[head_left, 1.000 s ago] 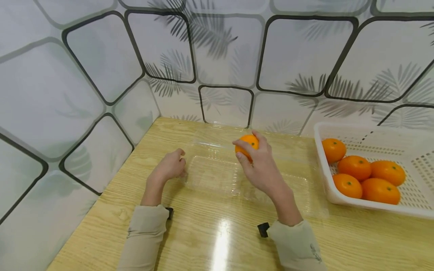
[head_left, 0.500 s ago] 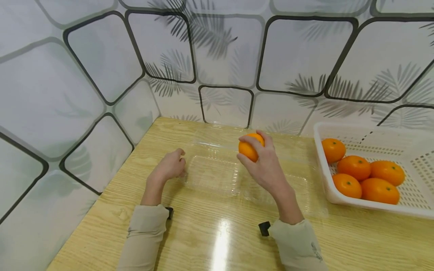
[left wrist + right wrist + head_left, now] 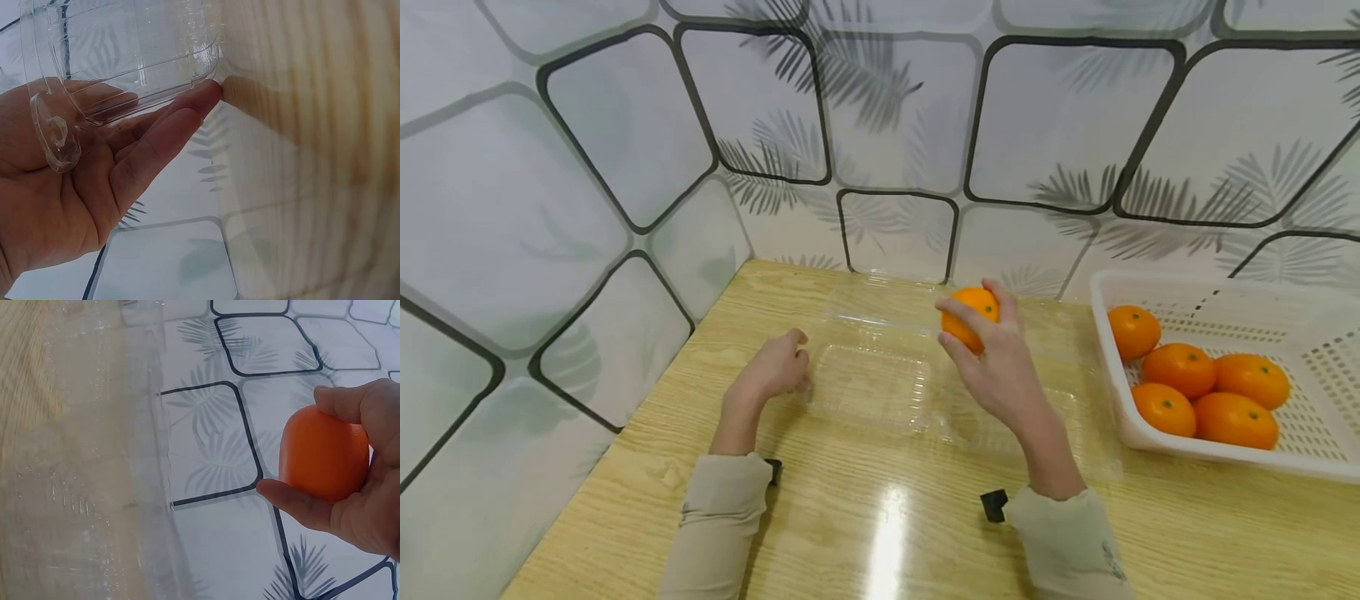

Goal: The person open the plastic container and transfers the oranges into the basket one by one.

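Observation:
My right hand (image 3: pixel 1000 367) holds a mandarin orange (image 3: pixel 976 310) with fingers and thumb curled round it, above the back of a clear plastic clamshell container (image 3: pixel 872 383). In the right wrist view the mandarin orange (image 3: pixel 322 453) sits between thumb and fingers, away from the plastic. My left hand (image 3: pixel 775 367) is at the container's left edge. The left wrist view shows that hand (image 3: pixel 94 181) with fingers fairly straight along the wall of the clear container (image 3: pixel 144 56); a moulded plastic tab (image 3: pixel 56 131) overlaps the palm.
A white perforated plastic basket (image 3: pixel 1112 375) with several mandarin oranges (image 3: pixel 1180 371) stands on the right. The wooden table (image 3: pixel 820 517) meets a patterned wall (image 3: pixel 895 108) behind and on the left. The container's raised lid (image 3: pixel 880 300) is close to the back wall.
My right hand has moved right and slightly back, carrying the mandarin orange up and away from the container's middle. The left hand has stayed in place.

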The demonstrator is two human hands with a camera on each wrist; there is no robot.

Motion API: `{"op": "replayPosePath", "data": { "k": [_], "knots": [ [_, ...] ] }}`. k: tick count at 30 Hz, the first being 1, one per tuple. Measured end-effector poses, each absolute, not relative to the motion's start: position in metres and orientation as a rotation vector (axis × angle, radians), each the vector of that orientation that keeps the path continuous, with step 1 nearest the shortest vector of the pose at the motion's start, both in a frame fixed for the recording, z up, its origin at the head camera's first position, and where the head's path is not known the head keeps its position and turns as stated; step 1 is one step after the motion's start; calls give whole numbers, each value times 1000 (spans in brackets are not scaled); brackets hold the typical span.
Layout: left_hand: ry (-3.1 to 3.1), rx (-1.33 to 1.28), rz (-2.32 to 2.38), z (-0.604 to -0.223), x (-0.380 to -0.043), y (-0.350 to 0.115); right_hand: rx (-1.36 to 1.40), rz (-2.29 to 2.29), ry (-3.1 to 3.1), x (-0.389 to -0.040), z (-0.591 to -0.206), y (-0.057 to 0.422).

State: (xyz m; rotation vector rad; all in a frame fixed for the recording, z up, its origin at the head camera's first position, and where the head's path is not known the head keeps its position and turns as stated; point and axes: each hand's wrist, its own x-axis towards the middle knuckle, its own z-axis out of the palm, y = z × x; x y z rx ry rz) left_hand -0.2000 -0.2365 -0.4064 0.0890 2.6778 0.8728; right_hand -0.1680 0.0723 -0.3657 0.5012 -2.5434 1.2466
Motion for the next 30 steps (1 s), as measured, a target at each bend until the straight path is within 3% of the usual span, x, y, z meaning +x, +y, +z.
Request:
{"op": "replayPosePath", "data": {
  "k": [30],
  "knots": [
    [2659, 81, 880, -407, -201, -234, 433, 1286, -2504, -157, -360, 118]
  ]
}}
